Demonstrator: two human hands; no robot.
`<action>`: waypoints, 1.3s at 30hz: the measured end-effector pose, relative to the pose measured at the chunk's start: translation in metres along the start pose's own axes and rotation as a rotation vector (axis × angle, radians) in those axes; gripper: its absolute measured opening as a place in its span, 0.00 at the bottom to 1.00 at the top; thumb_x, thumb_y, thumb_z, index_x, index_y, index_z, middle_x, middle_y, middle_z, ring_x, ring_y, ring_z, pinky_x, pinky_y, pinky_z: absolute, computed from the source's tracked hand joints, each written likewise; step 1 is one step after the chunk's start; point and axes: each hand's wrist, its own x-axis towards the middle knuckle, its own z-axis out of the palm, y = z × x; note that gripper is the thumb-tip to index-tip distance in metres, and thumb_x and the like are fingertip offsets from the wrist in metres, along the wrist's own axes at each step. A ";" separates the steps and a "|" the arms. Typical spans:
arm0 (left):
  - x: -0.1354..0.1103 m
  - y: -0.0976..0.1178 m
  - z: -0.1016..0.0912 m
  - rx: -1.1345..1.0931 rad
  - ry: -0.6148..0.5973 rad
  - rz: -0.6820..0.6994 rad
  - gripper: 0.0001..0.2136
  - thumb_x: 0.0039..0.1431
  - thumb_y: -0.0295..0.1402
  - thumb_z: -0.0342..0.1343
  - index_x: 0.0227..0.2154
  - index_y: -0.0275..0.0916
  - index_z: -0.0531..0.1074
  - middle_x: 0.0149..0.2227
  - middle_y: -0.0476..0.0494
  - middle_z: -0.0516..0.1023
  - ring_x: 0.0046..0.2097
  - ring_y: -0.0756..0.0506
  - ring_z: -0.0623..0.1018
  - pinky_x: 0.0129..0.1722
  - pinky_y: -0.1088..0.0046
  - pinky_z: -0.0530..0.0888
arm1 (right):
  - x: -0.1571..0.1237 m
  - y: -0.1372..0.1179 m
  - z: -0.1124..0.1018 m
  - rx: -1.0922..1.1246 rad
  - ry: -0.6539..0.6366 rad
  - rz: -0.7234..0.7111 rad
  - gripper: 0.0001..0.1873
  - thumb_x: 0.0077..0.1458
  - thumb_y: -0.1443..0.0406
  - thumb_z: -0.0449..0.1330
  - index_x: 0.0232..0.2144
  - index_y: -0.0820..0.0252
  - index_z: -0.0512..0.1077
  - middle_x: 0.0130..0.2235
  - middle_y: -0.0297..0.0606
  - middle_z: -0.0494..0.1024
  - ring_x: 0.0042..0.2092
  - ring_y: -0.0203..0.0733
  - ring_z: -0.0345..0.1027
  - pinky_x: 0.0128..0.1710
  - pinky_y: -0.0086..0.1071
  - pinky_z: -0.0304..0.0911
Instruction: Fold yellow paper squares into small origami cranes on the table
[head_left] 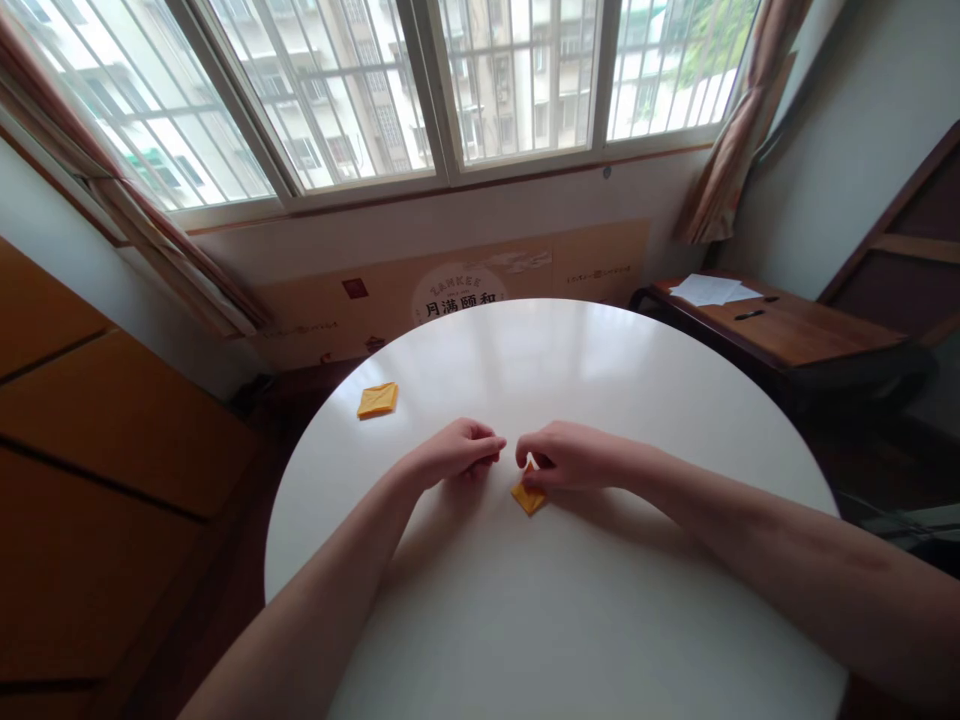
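On the cardboard panel [525, 280] leaning against the wall under the window, a round pale badge carries dark characters that read 月满颐和; the smaller print and the little red mark beside it are too small to make out. On the round white table [600, 620], near its middle, lies a small orange folded paper [529, 496], set like a diamond with one corner pointing to the near edge; its far part is hidden under fingers, so I cannot tell its long axis. The right hand [570, 458] is closed over that far part, thumb and fingertips pinching it. The left hand [454, 452] sits just beside it, to the left, fingers curled in and thumb meeting the fingertips, not touching the paper. A second orange folded square [377, 400] lies flat well apart, towards the far left edge. On the brown side desk [810, 335] at the far right are white sheets [712, 290] and a dark pen [750, 314]
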 end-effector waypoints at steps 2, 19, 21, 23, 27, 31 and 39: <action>-0.007 0.000 0.004 0.111 -0.032 0.040 0.17 0.54 0.46 0.59 0.20 0.38 0.69 0.16 0.53 0.65 0.20 0.51 0.64 0.21 0.74 0.58 | 0.001 -0.001 0.000 -0.065 -0.006 0.001 0.12 0.56 0.63 0.61 0.44 0.56 0.75 0.31 0.34 0.78 0.30 0.38 0.66 0.29 0.28 0.53; -0.011 0.011 0.022 0.704 0.047 0.259 0.14 0.57 0.38 0.59 0.19 0.40 0.70 0.21 0.50 0.70 0.23 0.49 0.67 0.23 0.72 0.56 | 0.005 0.018 -0.008 0.027 -0.117 -0.188 0.05 0.56 0.69 0.65 0.35 0.56 0.80 0.31 0.31 0.77 0.30 0.32 0.68 0.30 0.25 0.59; -0.018 0.015 0.019 0.724 0.010 0.342 0.09 0.59 0.32 0.57 0.23 0.41 0.73 0.24 0.49 0.74 0.26 0.48 0.71 0.24 0.72 0.60 | 0.005 0.017 -0.009 0.023 -0.123 -0.196 0.07 0.57 0.70 0.64 0.37 0.55 0.81 0.33 0.32 0.79 0.30 0.33 0.69 0.32 0.25 0.60; -0.028 0.020 0.016 0.719 -0.047 0.410 0.09 0.59 0.25 0.55 0.28 0.43 0.77 0.30 0.48 0.77 0.30 0.47 0.75 0.28 0.73 0.65 | 0.006 0.017 -0.009 0.026 -0.128 -0.187 0.09 0.57 0.70 0.64 0.38 0.54 0.81 0.35 0.33 0.80 0.32 0.34 0.71 0.33 0.25 0.61; -0.050 0.027 0.015 0.673 -0.034 0.500 0.14 0.64 0.23 0.50 0.43 0.46 0.78 0.42 0.46 0.80 0.43 0.44 0.78 0.44 0.70 0.72 | 0.007 0.021 -0.007 0.040 -0.117 -0.166 0.09 0.57 0.70 0.64 0.37 0.53 0.81 0.36 0.32 0.81 0.33 0.35 0.73 0.33 0.25 0.61; -0.052 0.021 0.019 0.637 -0.079 0.509 0.16 0.67 0.23 0.48 0.47 0.46 0.77 0.46 0.46 0.81 0.46 0.44 0.78 0.46 0.70 0.73 | 0.007 0.024 -0.006 0.042 -0.104 -0.160 0.09 0.56 0.71 0.63 0.36 0.53 0.81 0.33 0.32 0.80 0.31 0.34 0.71 0.31 0.25 0.59; -0.043 0.013 0.019 0.615 -0.111 0.471 0.18 0.65 0.21 0.48 0.46 0.47 0.77 0.45 0.47 0.81 0.47 0.44 0.78 0.48 0.70 0.73 | 0.007 0.019 -0.008 0.014 -0.109 -0.134 0.06 0.55 0.69 0.62 0.33 0.55 0.79 0.30 0.32 0.79 0.29 0.34 0.68 0.29 0.26 0.57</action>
